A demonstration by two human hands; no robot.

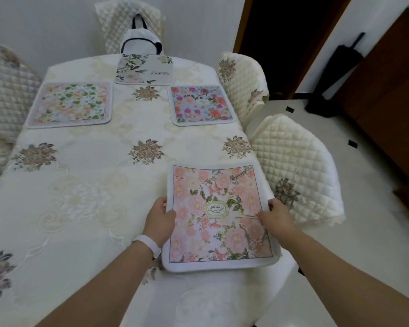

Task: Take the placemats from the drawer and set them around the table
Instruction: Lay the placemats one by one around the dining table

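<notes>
A soft, rounded-corner pink floral placemat (219,215) lies flat near the table's right edge, on an embroidered cream tablecloth (85,190); three more floral mats sit farther off: a green-leafed one (71,105), a bright rose one (202,105), and a pale one (144,69) at the far end; quilted chair covers (293,171) ring the table, those on the left cut off; the left hand (159,219), white band on its wrist, pinches the mat's left edge; the right hand (275,214) grips its right edge.
</notes>
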